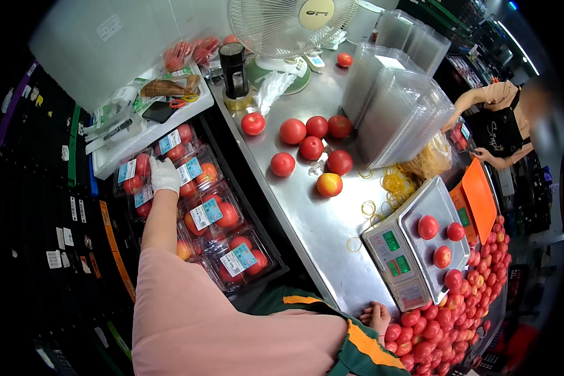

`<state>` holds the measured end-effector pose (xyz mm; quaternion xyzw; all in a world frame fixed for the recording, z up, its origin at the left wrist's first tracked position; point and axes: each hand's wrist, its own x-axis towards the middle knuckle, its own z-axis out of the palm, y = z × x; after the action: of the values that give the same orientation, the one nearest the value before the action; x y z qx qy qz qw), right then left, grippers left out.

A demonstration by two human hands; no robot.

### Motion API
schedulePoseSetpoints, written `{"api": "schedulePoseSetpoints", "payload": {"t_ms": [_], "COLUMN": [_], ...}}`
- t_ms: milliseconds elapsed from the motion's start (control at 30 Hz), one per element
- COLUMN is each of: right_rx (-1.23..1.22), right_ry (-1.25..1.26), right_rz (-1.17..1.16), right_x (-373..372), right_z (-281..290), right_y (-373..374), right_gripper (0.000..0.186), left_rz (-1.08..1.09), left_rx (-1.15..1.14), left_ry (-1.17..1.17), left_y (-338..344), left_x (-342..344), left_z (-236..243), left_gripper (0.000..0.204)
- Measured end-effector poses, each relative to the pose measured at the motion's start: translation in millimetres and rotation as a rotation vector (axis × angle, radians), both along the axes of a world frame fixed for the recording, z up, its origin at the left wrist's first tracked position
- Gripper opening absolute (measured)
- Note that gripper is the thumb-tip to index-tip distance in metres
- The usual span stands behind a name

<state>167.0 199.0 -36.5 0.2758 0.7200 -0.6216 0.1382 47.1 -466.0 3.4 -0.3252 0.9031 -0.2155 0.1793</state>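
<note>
My left hand (pixel 165 176), in a white glove, reaches into a black crate (pixel 271 273) at the left. Its fingers are stretched out over clear plastic boxes of tomatoes and touch them. One tomato box (pixel 197 172) lies just right of the glove, and another tomato box (pixel 130 175) lies left of it. Nearer to me in the same crate are a third labelled tomato box (pixel 210 214) and a fourth tomato box (pixel 242 259). My bare right hand (pixel 376 316) rests on the metal table (pixel 307 229) by the scale, its fingers curled in with nothing visible in them.
A weighing scale (pixel 413 241) carries several tomatoes beside a large tomato pile (pixel 457 323). Loose tomatoes (pixel 311 148), rubber bands (pixel 396 183) and stacked clear containers (pixel 398 119) lie farther back, near a fan (pixel 294 25). A co-worker (pixel 504 122) stands at the right.
</note>
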Motion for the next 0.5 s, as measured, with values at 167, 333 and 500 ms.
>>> {"api": "schedulePoseSetpoints", "payload": {"t_ms": [167,333,500], "right_rx": [0.032,-0.039,-0.026], "right_ry": [-0.051,-0.039,-0.081], "right_rz": [-0.02,0.018,0.036], "right_x": [-9,-6,-6], "right_z": [7,-3,-4], "right_y": [-4,12,20], "right_gripper": [0.024,0.025,0.025], "left_rz": [0.092,0.355,0.678], "left_rx": [0.213,0.484,0.503], "left_ry": [0.233,0.733,0.892], "left_y": [8,2,20], "left_x": [8,7,-24], "left_z": [3,-21,3], "left_gripper": [0.026,0.049,0.083]}}
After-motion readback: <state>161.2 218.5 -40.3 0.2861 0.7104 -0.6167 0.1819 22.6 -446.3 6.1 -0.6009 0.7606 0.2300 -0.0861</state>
